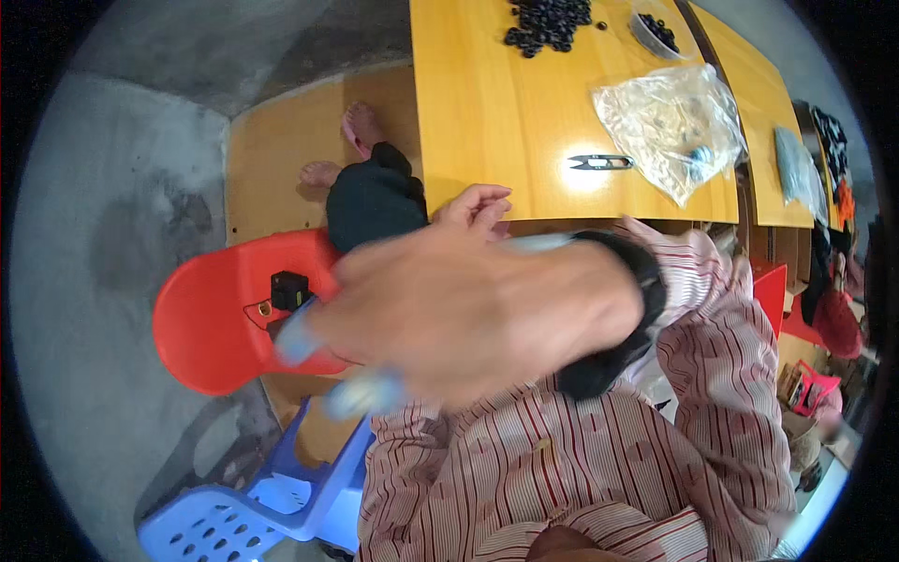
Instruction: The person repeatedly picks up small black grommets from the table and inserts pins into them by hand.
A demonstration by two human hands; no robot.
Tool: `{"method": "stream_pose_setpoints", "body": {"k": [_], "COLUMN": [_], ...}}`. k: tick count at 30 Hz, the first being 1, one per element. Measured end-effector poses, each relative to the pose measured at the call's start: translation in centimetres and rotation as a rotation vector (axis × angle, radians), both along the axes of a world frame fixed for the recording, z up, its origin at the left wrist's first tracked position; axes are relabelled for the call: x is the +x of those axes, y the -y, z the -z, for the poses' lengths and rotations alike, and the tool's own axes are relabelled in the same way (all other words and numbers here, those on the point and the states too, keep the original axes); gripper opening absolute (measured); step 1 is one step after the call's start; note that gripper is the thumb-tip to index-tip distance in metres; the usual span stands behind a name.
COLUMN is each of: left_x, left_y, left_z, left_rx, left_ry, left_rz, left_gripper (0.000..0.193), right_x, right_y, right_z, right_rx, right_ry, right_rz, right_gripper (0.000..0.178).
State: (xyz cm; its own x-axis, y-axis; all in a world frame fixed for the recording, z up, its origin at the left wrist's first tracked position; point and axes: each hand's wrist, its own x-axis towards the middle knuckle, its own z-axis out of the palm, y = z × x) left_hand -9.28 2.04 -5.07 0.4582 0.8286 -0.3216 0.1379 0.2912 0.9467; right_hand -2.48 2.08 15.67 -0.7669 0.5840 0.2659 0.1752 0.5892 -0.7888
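Note:
My right hand (478, 314) reaches leftward across my front, smeared by motion, with a black cuff (646, 272) at its wrist. Light blue patches (365, 393) show at its fingertips; whether they are coverings or something held I cannot tell. Behind it, at the near edge of the yellow wooden table (506, 122), part of my left hand (473, 208) shows, its fingers loosely bent and apart with nothing visible in them. On the table lie black thread snips (599, 162) beside a crumpled clear plastic bag (655, 117) with a small light blue thing (698, 161) at it.
Small black bead-like pieces (548, 23) are heaped at the table's far side, near a clear bowl (663, 36) with more. To the left stands a red chair (211, 304) bearing a black box (290, 290) with a wire. A blue plastic chair (220, 520) is at lower left; feet (320, 173) rest beyond.

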Motion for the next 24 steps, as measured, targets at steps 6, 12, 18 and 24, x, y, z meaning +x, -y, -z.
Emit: {"method": "stream_pose_setpoints", "body": {"k": [6,12,18,24], "left_x": [0.4,0.0,-0.6,0.0], "left_y": [-0.1,-0.2,-0.2,-0.1], "left_z": [-2.7,-1.7,-1.1,-1.5], "left_rx": [0.053,0.089,-0.103,0.245], "left_ry": [0.248,0.144,0.371,0.296], "left_rz": [-0.019,0.129,0.132,0.034], "left_gripper": [0.019,0.021,0.021,0.018], "right_x": [0.9,-1.6,0.0,4.6], "right_y": [0.2,-1.5,-3.1,-6.4], "right_z": [-0.6,0.2,0.7,8.4], "right_rx": [0.136,0.295,0.255,0.14], "right_ry": [-0.006,-0.088,0.077,0.302], "right_rz": [0.152,0.165,0.395,0.682], "right_gripper": [0.024,0.025,0.021,0.024]}}
